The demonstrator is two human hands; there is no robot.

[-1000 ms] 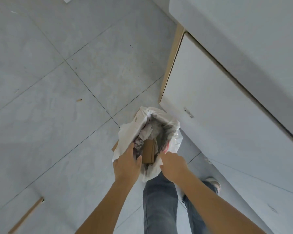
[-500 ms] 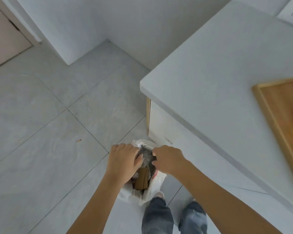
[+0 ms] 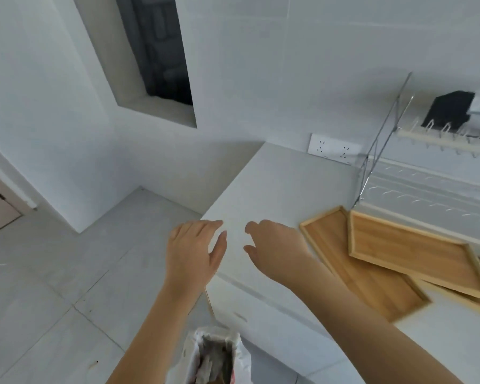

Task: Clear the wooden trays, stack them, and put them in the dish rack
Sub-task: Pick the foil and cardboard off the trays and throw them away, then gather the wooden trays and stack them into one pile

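Wooden trays (image 3: pixel 399 256) | right of both hands, untouched | fingers (image 3: pixel 205 225) spread, holding nothing

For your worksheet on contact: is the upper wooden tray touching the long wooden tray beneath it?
Touching. The head view shows the upper wooden tray lying askew across the long wooden tray, its near edge resting on that tray with no gap visible.

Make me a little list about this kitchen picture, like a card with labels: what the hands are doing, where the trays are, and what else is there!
left hand: open, holding nothing
right hand: open, holding nothing, over the counter
counter: white, holds the trays
wooden trays: at least two, overlapping crookedly, look cleared
dish rack: behind the trays, by the wall
trash bag: on the floor below, with rubbish inside
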